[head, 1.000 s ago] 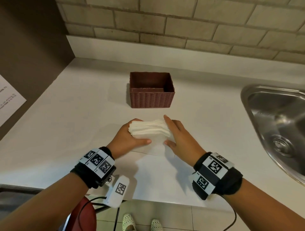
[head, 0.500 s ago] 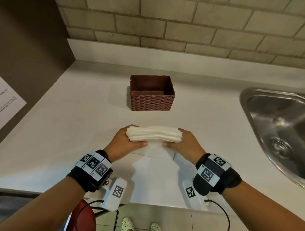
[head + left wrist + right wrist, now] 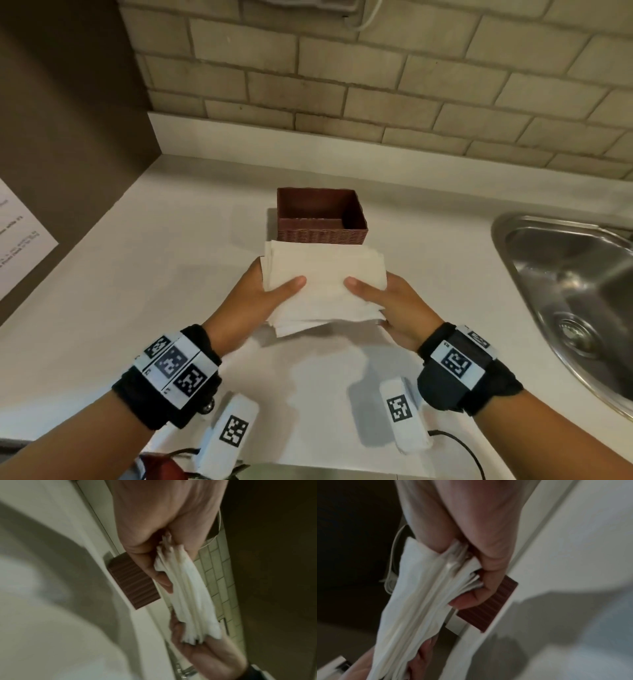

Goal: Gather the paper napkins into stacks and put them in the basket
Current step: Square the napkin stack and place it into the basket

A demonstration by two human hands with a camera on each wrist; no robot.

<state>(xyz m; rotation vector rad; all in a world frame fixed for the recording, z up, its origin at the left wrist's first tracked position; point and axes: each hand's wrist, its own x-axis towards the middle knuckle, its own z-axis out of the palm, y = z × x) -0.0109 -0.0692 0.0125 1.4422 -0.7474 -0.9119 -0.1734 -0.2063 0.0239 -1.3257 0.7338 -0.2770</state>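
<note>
A stack of white paper napkins (image 3: 325, 284) is held above the white counter, just in front of the brown woven basket (image 3: 322, 236). My left hand (image 3: 263, 294) grips the stack's left edge, thumb on top and fingers underneath. My right hand (image 3: 387, 298) grips the right edge the same way. The left wrist view shows the napkin stack (image 3: 188, 595) edge-on between both hands, with the basket (image 3: 133, 584) behind it. In the right wrist view the napkin stack (image 3: 419, 601) is pinched by thumb and fingers, the basket (image 3: 489, 609) beyond. The basket's inside looks empty.
A steel sink (image 3: 575, 291) is set into the counter at the right. A brick-tiled wall (image 3: 342, 85) runs behind the basket, and a dark panel (image 3: 68, 120) stands at the left. The counter's front edge lies under my wrists.
Both hands have lifted the napkin stack off the counter and carried it forward toward the basket, tilting its top face up to the camera. The head view has tilted upward.
</note>
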